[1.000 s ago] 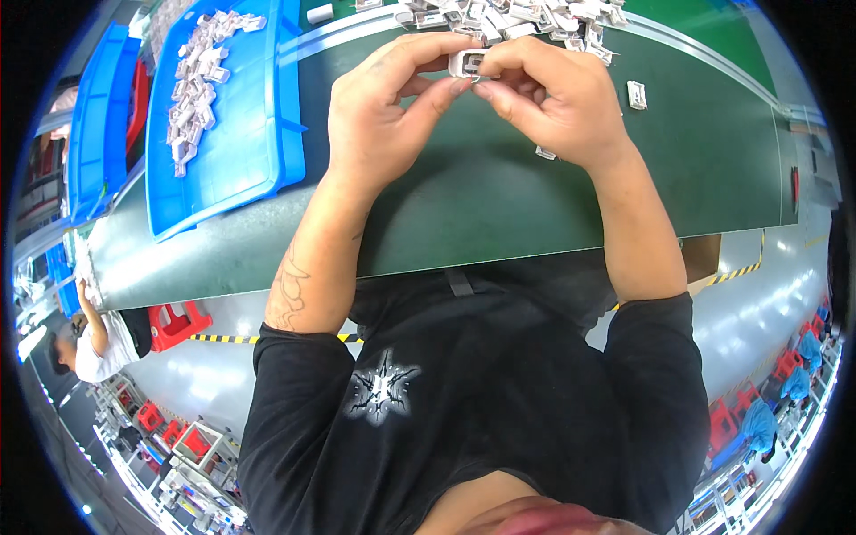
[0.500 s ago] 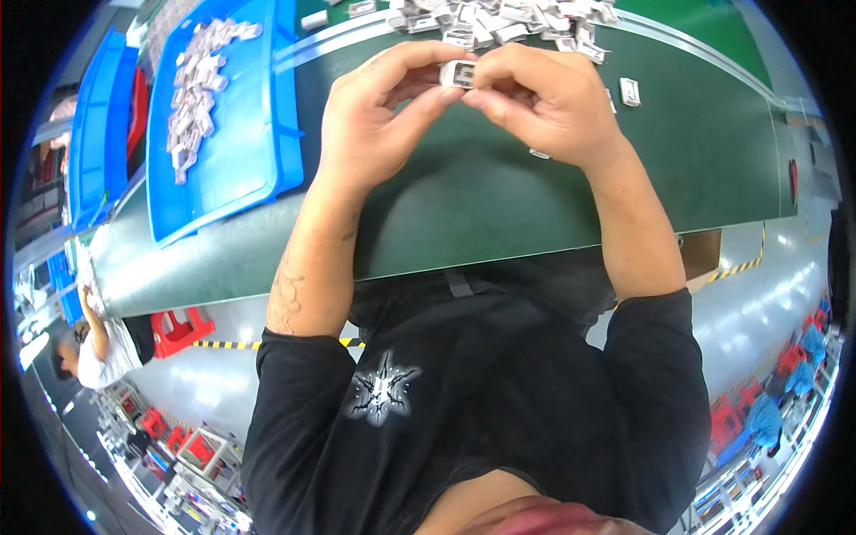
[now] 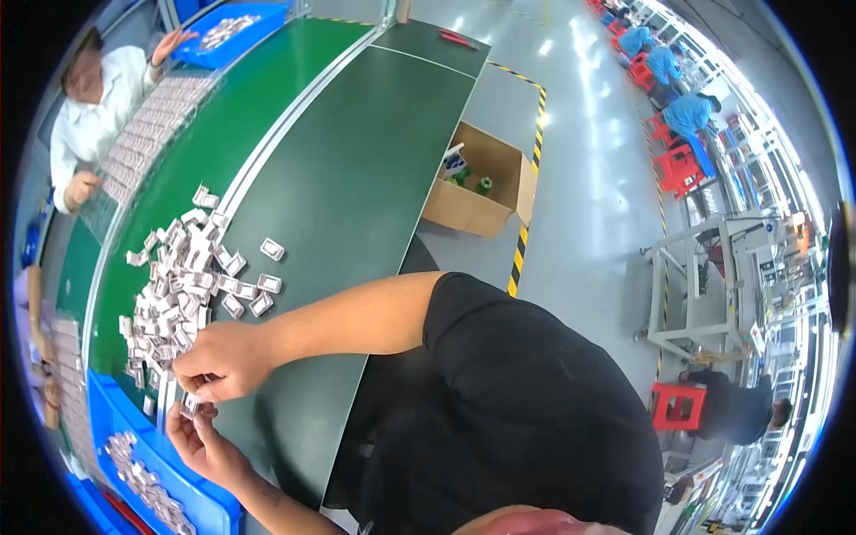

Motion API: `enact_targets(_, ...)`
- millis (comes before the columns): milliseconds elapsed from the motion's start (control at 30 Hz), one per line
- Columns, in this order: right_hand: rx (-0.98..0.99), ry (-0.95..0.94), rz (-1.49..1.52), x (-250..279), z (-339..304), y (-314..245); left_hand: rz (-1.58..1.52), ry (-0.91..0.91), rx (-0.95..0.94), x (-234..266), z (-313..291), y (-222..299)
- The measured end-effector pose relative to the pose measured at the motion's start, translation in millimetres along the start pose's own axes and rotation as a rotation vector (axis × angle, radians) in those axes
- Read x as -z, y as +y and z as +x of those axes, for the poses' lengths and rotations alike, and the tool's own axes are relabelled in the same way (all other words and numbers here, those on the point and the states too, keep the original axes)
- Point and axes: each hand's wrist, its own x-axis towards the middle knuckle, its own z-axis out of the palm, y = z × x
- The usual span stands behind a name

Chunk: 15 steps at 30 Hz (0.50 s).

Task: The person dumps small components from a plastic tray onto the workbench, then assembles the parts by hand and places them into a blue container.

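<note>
1. Low on the left of the head view, here's the small white piece (image 3: pixel 189 407), caught between my two hands near the blue tray (image 3: pixel 212 501).
2. My left grip (image 3: pixel 209 453) pinches it with thumb and fingertips, palm clear of it, I'd guess so that the little thing can be seen and turned.
3. My right grip (image 3: pixel 225 358) meets it from the opposite side, fingers bent and closed on its end; exactly where the tips press is too small to tell. Two hands on it looks like plain steadying.
4. Right beside those right knuckles, the pile (image 3: pixel 183 287) of similar pieces spreads across the metal rail (image 3: pixel 283 125) and onto the dark green tabletop (image 3: pixel 339 178), handy for a short reach, I'd say.
5. One stray piece (image 3: pixel 272 249) lies apart, past the pile's edge.
6. By my left forearm, the tray carries more pieces, its raised walls presumably there to stop them mixing.
</note>
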Motion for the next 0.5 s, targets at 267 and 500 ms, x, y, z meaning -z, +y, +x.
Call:
enact_targets(267, 0.035, 0.023, 0.142, -4, 1, 11, -0.098, 0.024, 0.005, 0, 4, 5)
enact_targets(500, -0.063, -0.060, 0.279, 1, 3, 4, -0.138, 0.102, 0.020, 11, 5, 3)
